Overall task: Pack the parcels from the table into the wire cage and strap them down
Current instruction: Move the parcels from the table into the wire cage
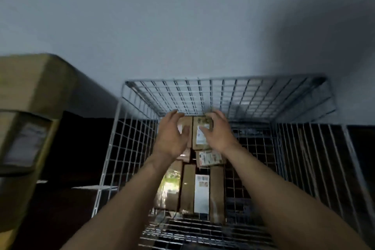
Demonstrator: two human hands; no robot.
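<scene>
I look down into a wire cage (227, 95) that stands against a pale wall. Several brown cardboard parcels lie in a row along its floor, among them a labelled one (210, 157) and a long narrow one (187, 186). Both my hands reach deep inside to the far end. My right hand (218, 132) grips a small labelled parcel (199, 134) from its right side, fingers curled over its top edge. My left hand (171, 134) hovers at that parcel's left with fingers spread and relaxed, in front of another brown box (185, 124).
Large cardboard boxes (26, 111) are stacked to the left outside the cage, blurred. The cage's right half (263, 158) shows bare mesh over a dark floor. A white flat parcel (202, 193) lies among the brown ones near the front.
</scene>
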